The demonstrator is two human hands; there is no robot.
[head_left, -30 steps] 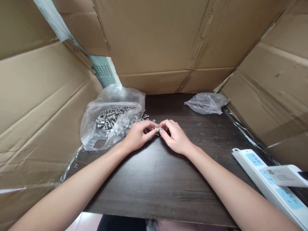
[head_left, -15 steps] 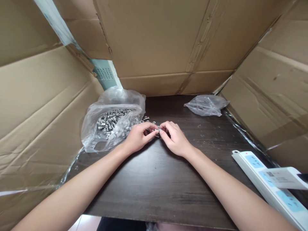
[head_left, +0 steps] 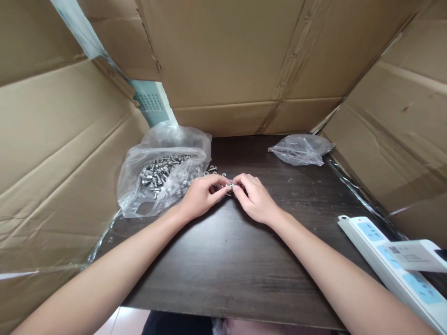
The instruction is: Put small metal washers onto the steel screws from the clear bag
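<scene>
Near the middle of the dark table (head_left: 223, 260), my left hand (head_left: 204, 193) pinches a small metal bolt (head_left: 229, 186) between thumb and fingertips. My right hand (head_left: 254, 197) meets it from the other side, thumb and index finger closed on the bolt's right end. Fingertips partly hide the small part, so its exact shape is unclear. Just behind my left hand lie several loose bolts and washers (head_left: 213, 168). To the left, an open clear plastic bag (head_left: 134, 179) holds a heap of metal bolts (head_left: 159, 173).
A second clear plastic bag (head_left: 302, 150) lies at the back right. A white power strip (head_left: 370, 242) runs along the right side, with a white label or card (head_left: 415, 256) over it. Cardboard walls (head_left: 223, 56) stand at the back and both sides.
The hands have drawn slightly closer together around the bolt, and less of it shows between them. The whole view has shifted a little.
</scene>
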